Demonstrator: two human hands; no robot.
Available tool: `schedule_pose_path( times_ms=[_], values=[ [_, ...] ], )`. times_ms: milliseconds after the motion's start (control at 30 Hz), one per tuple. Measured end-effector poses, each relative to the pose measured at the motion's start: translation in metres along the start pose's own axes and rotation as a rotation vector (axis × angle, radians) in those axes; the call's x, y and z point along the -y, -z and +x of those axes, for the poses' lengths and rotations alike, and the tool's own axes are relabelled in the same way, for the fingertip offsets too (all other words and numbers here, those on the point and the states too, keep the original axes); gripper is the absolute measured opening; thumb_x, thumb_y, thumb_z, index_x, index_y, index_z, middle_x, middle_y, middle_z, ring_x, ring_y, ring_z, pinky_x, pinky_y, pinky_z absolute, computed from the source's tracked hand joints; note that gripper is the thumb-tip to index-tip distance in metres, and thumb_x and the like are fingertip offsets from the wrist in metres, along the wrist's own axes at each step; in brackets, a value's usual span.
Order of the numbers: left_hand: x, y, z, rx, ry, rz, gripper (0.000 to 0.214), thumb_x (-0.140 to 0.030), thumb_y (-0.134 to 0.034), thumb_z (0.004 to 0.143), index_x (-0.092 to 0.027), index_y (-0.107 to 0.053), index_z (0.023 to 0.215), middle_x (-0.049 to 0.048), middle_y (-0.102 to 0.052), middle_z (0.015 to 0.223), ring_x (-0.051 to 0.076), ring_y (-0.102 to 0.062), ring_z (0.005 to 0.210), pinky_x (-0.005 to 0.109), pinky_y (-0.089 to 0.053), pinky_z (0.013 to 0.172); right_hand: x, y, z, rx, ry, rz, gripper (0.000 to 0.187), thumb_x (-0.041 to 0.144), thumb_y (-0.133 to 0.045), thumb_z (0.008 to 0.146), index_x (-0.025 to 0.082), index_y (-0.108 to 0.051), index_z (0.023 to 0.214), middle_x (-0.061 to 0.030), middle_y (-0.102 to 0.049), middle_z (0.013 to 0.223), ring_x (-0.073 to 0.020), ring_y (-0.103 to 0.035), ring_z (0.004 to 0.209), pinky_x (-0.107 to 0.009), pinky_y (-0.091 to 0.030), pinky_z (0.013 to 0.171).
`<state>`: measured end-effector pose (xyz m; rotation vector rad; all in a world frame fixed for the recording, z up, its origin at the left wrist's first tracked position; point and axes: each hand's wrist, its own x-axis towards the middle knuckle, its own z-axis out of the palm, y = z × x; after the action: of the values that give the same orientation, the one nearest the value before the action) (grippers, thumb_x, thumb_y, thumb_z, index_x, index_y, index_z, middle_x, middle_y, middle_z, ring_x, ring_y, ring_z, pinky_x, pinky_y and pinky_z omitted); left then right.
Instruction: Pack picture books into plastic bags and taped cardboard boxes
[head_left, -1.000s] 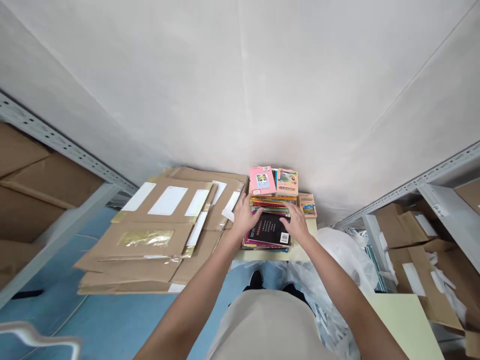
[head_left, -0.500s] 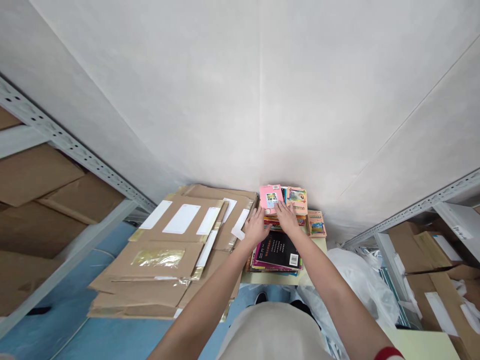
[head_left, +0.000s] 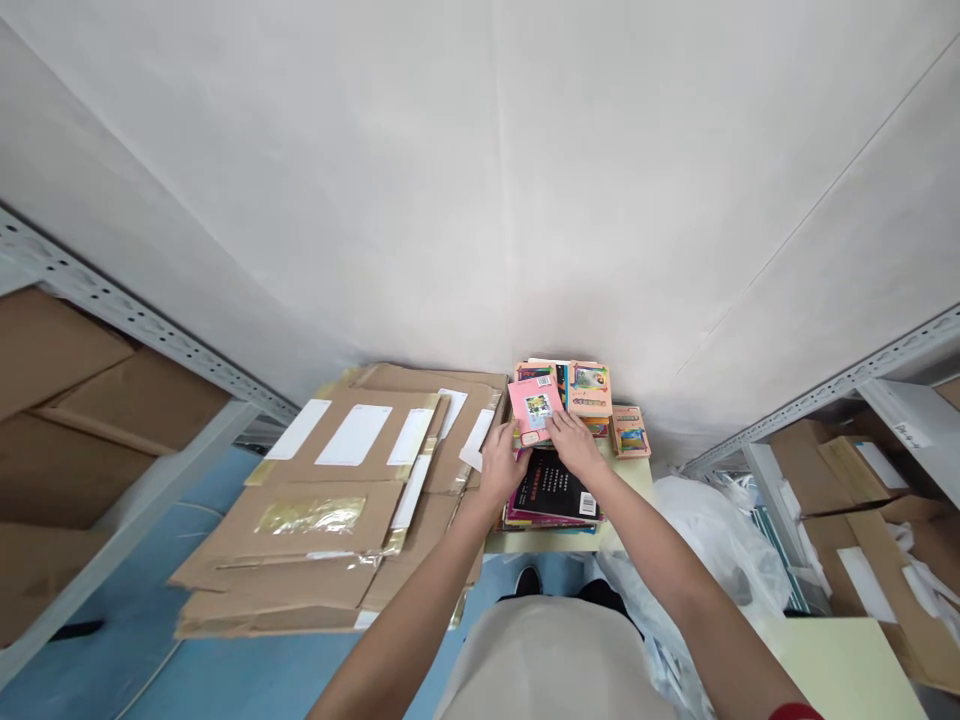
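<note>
A small pink book (head_left: pixel 535 404) with a picture and a barcode on its cover is held at a slant above the stacks. My left hand (head_left: pixel 501 465) grips its lower left corner. On the lower right edge, my right hand (head_left: pixel 574 446) has its fingers closed, the thumb's far side hidden. Beneath it, a stack of orange-bordered books (head_left: pixel 590 390) stands against the wall. Nearer to me lies a pile topped by a black book (head_left: pixel 559 487) with a barcode. Another orange-bordered book (head_left: pixel 631 432) sits at the right of the stack.
Flattened cardboard boxes (head_left: pixel 322 520) with white labels and tape are piled to the left. Metal shelves (head_left: pixel 142 310) with cartons flank both sides. Clear plastic bags (head_left: pixel 720 550) bulge at the right of the pale table (head_left: pixel 637 480). A white wall (head_left: pixel 495 200) rises behind.
The pink book has come off the back stack toward me and turned to a slant. Both hands have moved with it, uncovering the orange-bordered book underneath.
</note>
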<state>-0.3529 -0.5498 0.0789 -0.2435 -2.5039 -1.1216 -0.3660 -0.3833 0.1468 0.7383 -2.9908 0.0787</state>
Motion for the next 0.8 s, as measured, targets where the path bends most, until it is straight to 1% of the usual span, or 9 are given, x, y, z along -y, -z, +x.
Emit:
schedule_pose_path(
  times_ms=[100, 233, 367, 433, 500, 567, 633, 733, 800],
  values=[
    [0.0, 0.005, -0.003, -0.026, -0.003, -0.047, 0.057, -0.021, -0.058, 0.079, -0.017, -0.046, 0.134, 0.0152, -0.056, 0.123, 0.029, -0.054, 0.118, 0.048, -0.047, 0.101, -0.004, -0.001, -0.019, -0.003, 0.004, 0.12, 0.05, 0.0, -0.038, 0.089, 0.013, -0.055, 0.134, -0.0156, -0.057, 0.139, -0.0211, -0.049, 0.134, -0.035, -0.047, 0.104],
    [-0.01, 0.012, -0.006, -0.059, 0.026, -0.055, 0.052, -0.028, -0.054, 0.086, -0.017, -0.045, 0.136, 0.0161, -0.05, 0.13, 0.028, -0.049, 0.125, 0.048, -0.041, 0.108, -0.013, 0.01, -0.053, -0.052, 0.007, 0.324, 0.05, 0.001, -0.037, 0.089, 0.018, -0.058, 0.13, -0.0089, -0.061, 0.135, -0.0175, -0.054, 0.128, -0.033, -0.047, 0.104],
    [-0.034, 0.011, -0.017, -0.052, 0.033, -0.099, 0.034, -0.037, -0.048, 0.091, -0.018, -0.057, 0.118, 0.0149, -0.053, 0.128, 0.026, -0.05, 0.125, 0.043, -0.04, 0.108, -0.022, 0.028, -0.106, -0.099, -0.123, 0.543, 0.04, 0.011, -0.038, 0.093, 0.022, -0.061, 0.125, -0.0068, -0.07, 0.117, -0.018, -0.065, 0.107, -0.031, -0.052, 0.092],
    [-0.05, 0.004, -0.026, 0.029, 0.028, -0.174, 0.031, -0.042, -0.048, 0.089, -0.019, -0.061, 0.106, 0.0131, -0.061, 0.116, 0.026, -0.057, 0.115, 0.042, -0.045, 0.102, -0.027, 0.035, -0.14, -0.154, -0.228, 0.646, 0.036, 0.016, -0.04, 0.094, 0.023, -0.062, 0.122, -0.0062, -0.071, 0.111, -0.0192, -0.067, 0.1, -0.031, -0.053, 0.087],
    [-0.071, -0.009, -0.038, 0.172, 0.047, -0.265, 0.032, -0.047, -0.05, 0.087, -0.02, -0.063, 0.097, 0.0097, -0.067, 0.099, 0.025, -0.063, 0.098, 0.039, -0.05, 0.091, -0.031, 0.038, -0.179, -0.288, -0.36, 0.748, 0.033, 0.02, -0.042, 0.093, 0.022, -0.065, 0.118, -0.0066, -0.072, 0.11, -0.0204, -0.067, 0.099, -0.033, -0.053, 0.087],
    [-0.099, -0.026, -0.053, 0.321, 0.099, -0.348, 0.035, -0.053, -0.053, 0.083, -0.02, -0.063, 0.09, 0.0062, -0.068, 0.086, 0.022, -0.064, 0.084, 0.035, -0.052, 0.079, -0.035, 0.039, -0.221, -0.459, -0.536, 0.859, 0.029, 0.027, -0.048, 0.092, 0.022, -0.067, 0.113, -0.0073, -0.072, 0.11, -0.0213, -0.066, 0.098, -0.033, -0.053, 0.087],
    [-0.132, -0.044, -0.073, 0.444, 0.152, -0.44, 0.038, -0.058, -0.057, 0.078, -0.021, -0.062, 0.083, 0.0037, -0.066, 0.077, 0.02, -0.061, 0.074, 0.031, -0.051, 0.07, -0.039, 0.037, -0.265, -0.625, -0.755, 1.011, 0.028, 0.036, -0.055, 0.088, 0.021, -0.07, 0.107, -0.0077, -0.073, 0.105, -0.0217, -0.067, 0.091, -0.033, -0.056, 0.078],
    [-0.187, -0.07, -0.111, 0.619, 0.207, -0.594, 0.043, -0.063, -0.063, 0.071, -0.02, -0.06, 0.072, 0.0008, -0.062, 0.066, 0.016, -0.055, 0.061, 0.027, -0.046, 0.06, -0.042, 0.034, -0.334, -0.885, -1.092, 1.255, 0.036, 0.049, -0.066, 0.078, 0.02, -0.071, 0.098, -0.0073, -0.073, 0.092, -0.0214, -0.067, 0.076, -0.031, -0.056, 0.06],
    [-0.222, -0.084, -0.141, 0.723, 0.248, -0.683, 0.046, -0.066, -0.065, 0.068, -0.02, -0.057, 0.067, -0.0008, -0.058, 0.061, 0.013, -0.051, 0.056, 0.026, -0.044, 0.057, -0.04, 0.032, -0.382, -1.048, -1.225, 1.368, 0.043, 0.055, -0.072, 0.07, 0.019, -0.07, 0.094, -0.0062, -0.073, 0.085, -0.0205, -0.066, 0.071, -0.031, -0.056, 0.057]
  ],
)
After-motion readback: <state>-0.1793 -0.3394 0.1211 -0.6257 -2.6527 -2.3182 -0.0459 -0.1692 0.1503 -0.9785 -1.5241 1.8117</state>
